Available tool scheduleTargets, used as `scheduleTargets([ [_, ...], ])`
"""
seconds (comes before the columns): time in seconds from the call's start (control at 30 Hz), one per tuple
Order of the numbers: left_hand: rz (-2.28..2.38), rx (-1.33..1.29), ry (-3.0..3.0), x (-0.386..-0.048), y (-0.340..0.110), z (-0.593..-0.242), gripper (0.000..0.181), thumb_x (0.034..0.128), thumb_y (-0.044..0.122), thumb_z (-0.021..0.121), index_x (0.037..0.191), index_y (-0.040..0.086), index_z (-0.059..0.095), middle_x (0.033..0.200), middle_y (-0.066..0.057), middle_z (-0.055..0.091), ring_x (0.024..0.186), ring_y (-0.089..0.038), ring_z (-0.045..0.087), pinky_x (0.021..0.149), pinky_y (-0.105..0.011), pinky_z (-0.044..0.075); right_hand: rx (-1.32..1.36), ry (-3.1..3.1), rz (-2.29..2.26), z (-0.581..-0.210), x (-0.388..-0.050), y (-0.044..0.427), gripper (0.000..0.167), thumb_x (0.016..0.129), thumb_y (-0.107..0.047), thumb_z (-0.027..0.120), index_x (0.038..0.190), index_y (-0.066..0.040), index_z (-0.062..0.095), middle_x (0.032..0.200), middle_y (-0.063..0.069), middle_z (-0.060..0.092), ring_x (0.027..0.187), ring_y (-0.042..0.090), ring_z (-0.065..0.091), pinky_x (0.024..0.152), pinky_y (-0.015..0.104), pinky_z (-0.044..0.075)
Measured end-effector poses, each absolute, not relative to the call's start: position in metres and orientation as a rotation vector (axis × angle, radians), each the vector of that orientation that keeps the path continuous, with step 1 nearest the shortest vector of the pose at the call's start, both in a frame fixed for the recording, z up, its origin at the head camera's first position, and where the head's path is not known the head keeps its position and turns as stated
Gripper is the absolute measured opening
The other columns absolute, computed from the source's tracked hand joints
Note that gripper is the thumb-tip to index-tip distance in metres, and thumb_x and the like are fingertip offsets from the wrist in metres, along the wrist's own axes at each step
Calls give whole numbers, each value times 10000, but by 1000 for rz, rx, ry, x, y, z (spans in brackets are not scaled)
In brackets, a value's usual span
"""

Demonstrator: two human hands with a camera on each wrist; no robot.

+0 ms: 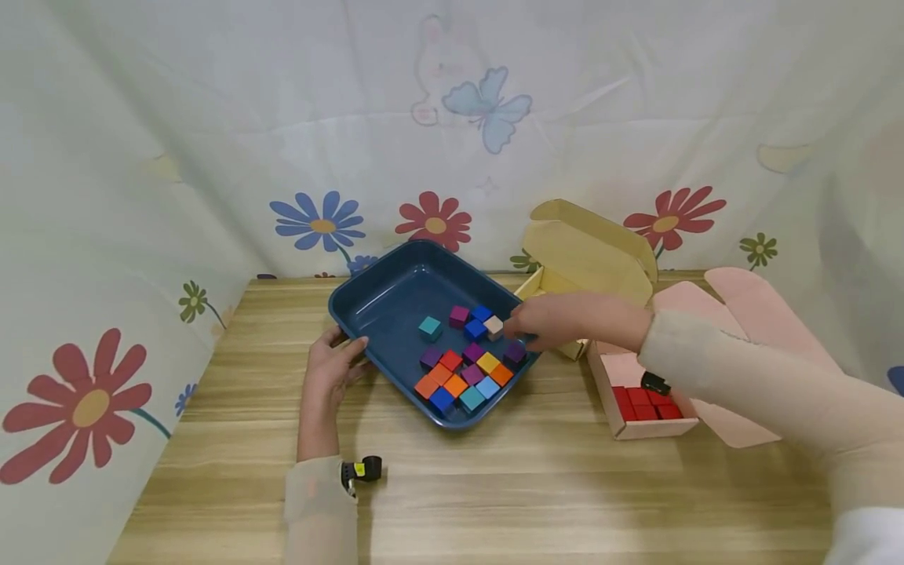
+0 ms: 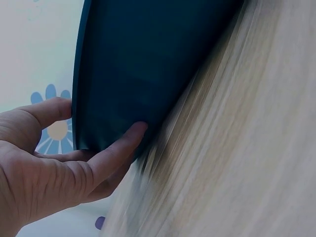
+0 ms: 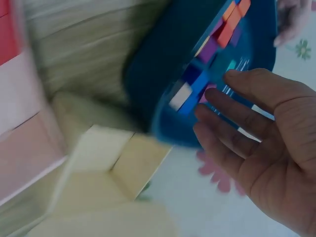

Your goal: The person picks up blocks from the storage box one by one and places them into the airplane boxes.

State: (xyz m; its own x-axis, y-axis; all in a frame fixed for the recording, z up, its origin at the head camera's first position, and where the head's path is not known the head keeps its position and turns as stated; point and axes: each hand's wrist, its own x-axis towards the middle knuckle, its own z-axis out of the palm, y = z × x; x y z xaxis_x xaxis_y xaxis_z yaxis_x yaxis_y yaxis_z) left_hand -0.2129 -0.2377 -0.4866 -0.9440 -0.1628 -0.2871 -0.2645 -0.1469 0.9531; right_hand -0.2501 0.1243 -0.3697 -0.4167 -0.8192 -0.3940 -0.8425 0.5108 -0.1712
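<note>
A dark blue tray [image 1: 395, 306] is tilted, its left rim held by my left hand [image 1: 332, 369]. In the left wrist view that hand [image 2: 59, 168] has the thumb at the rim and fingers against the tray's underside [image 2: 143, 64]. Wooden cubes [image 1: 472, 375] of several colours are gathered toward the tray's near right side. A teal cube [image 1: 429, 329] lies apart from them. Over the right rim is my right hand [image 1: 547, 318], close to a pale cube [image 1: 493, 326] and a dark purple cube [image 1: 515, 352]. Its fingers [image 3: 237, 108] are loosely bent and hold nothing in the right wrist view.
A yellow cardboard box [image 1: 593, 251] with raised lid stands behind my right hand. Right of it, a pink box [image 1: 657, 428] holds several red cubes [image 1: 639, 402], partly hidden by my right forearm. A flower-printed cloth [image 1: 487, 180] hangs behind the wooden table [image 1: 508, 486].
</note>
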Motion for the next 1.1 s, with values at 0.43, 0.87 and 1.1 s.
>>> scheduleTargets([
  [0.43,2314,-509,1960,-214,-235,-489,685,981,-20,604,1575,-6,262,1517,-199,296,1210,-322,565,914,-416,577,-1490,2246,69,-401,-254,56,295,981,-140,689,1273,-97,680,1190,69,687,1039,177,621,897,268,560],
  [0.87,2316,-514,1955,-215,-237,-487,694,981,-24,599,1581,-5,250,1516,-198,293,1168,-278,596,925,-418,573,-1470,2181,62,-422,-248,29,298,954,-51,680,1245,-114,681,1149,13,687,968,138,595,896,228,535],
  [1.1,2318,-519,1963,-213,-236,-485,680,982,-25,601,1575,1,269,1498,-187,307,1130,-247,611,921,-417,574,-1466,2206,131,-423,-242,23,317,959,-114,714,1274,-140,680,1152,7,673,955,140,599,873,232,548],
])
